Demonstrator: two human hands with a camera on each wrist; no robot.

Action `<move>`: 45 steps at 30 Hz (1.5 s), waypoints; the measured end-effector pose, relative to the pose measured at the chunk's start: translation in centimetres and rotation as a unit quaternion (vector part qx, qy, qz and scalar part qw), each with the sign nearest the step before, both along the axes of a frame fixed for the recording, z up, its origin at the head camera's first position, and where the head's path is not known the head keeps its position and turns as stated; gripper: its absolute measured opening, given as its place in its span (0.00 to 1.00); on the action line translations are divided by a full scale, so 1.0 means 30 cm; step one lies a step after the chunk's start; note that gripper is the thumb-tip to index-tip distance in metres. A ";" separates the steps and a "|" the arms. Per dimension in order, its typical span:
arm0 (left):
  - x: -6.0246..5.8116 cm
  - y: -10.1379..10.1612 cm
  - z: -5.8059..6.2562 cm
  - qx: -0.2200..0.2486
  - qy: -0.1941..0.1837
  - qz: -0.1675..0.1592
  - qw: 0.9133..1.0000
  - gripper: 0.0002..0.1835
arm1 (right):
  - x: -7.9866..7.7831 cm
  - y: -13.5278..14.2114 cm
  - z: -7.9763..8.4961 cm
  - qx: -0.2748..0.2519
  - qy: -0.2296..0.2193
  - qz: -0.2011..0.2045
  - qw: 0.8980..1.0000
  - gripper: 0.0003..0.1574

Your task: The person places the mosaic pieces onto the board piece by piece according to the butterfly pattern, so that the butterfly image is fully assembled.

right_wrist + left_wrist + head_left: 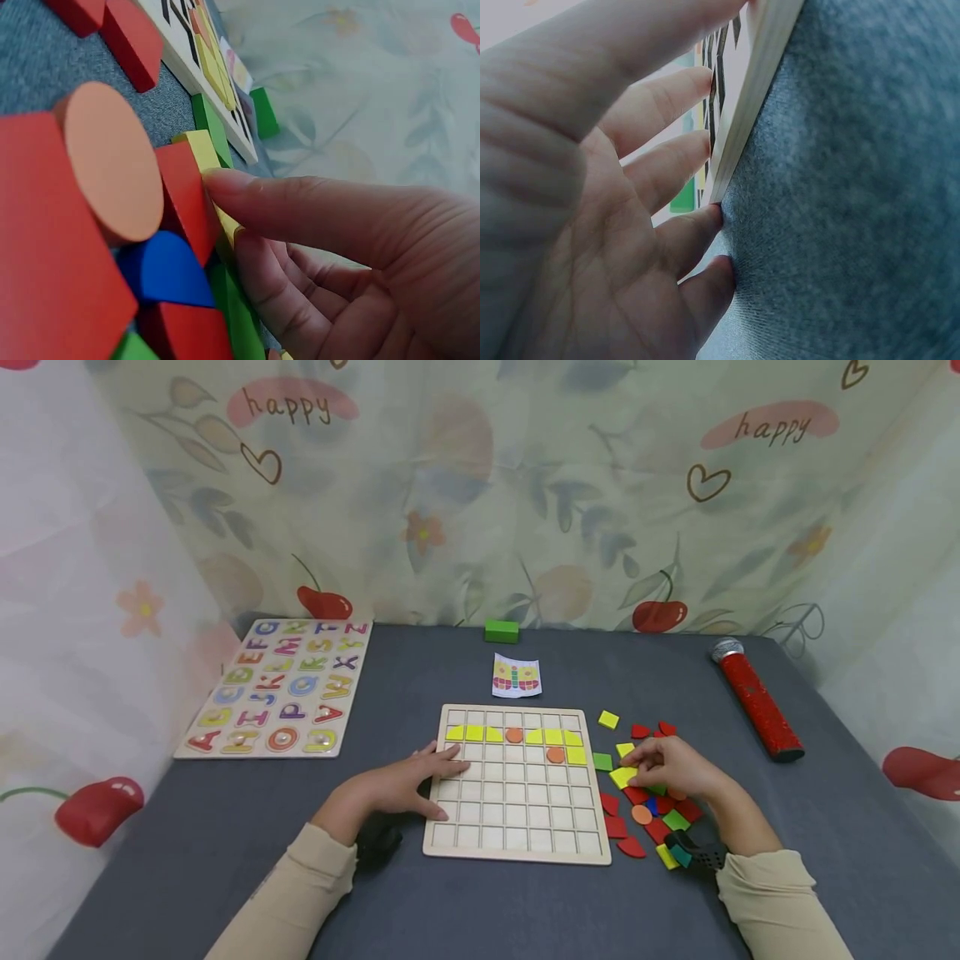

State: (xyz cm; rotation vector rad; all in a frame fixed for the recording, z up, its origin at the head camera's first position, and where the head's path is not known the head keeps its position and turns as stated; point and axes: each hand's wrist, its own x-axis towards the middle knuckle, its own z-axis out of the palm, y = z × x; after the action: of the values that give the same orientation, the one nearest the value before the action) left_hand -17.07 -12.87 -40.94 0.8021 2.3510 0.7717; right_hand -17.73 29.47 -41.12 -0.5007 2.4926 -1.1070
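Note:
A wooden grid board (495,817) lies flat on the table, with yellow pieces and two orange discs (513,736) in its upper rows. My left hand (397,783) rests at its left edge, fingers spread, some over the board and some touching the cloth. To the right of the board, my right hand (678,767) pinches a yellow piece (201,146) between thumb and forefinger, among loose pieces. Close to those fingers are a red piece (184,195), a blue piece (165,270), an orange disc (112,161) and green pieces (214,124).
Behind the board lie a small pattern card (516,677) and a green block (501,632). An alphabet puzzle board (281,689) is at the left, and a red microphone (759,700) at the right. Loose red pieces (632,847) lie near the board's right edge. Patterned curtains (480,527) enclose the table.

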 end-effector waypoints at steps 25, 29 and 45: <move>0.002 -0.003 -0.003 0.000 0.001 0.007 1.000 0.41 | -0.002 -0.035 0.029 0.012 -0.033 0.008 0.999 0.15; 0.003 -0.004 -0.002 0.002 -0.002 0.008 1.000 0.41 | -0.005 -0.037 0.031 0.002 -0.033 -0.006 0.999 0.13; -0.002 0.000 -0.007 -0.003 -0.002 0.005 1.000 0.41 | -0.072 -0.166 0.037 -0.029 -0.042 -0.017 0.999 0.13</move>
State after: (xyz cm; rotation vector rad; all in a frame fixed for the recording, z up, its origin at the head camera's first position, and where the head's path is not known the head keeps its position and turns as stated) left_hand -17.12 -12.88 -41.14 0.7858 2.3545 0.7695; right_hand -19.87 24.49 -40.02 -0.4196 2.4114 -1.1920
